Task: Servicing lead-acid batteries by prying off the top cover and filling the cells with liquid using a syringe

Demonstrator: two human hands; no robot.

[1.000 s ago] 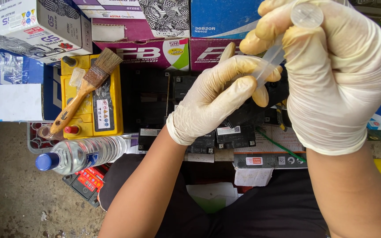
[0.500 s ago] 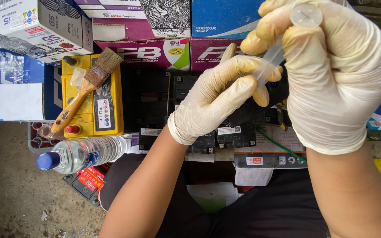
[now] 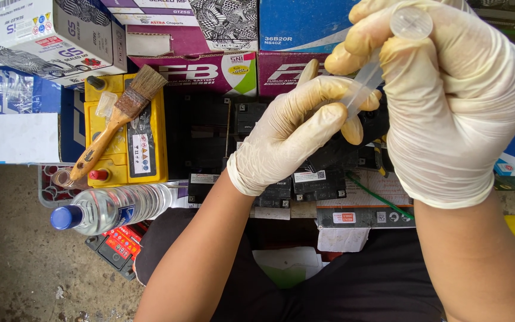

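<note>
We hold a clear syringe (image 3: 369, 80) in both gloved hands above the black batteries (image 3: 281, 140).

Our right hand (image 3: 448, 101) wraps tightly round the syringe's upper end, thumb by the plunger cap; our left hand (image 3: 296, 128) pinches its lower barrel with closed fingertips. Left of the batteries sit a yellow battery (image 3: 150, 149) with a paintbrush (image 3: 117, 122) on it and a water bottle (image 3: 111, 209). We judge that slick gloves could let the barrel slip and drip onto the batteries.

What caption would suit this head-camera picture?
Two gloved hands, left hand and right hand, hold a clear syringe above black batteries.
</note>
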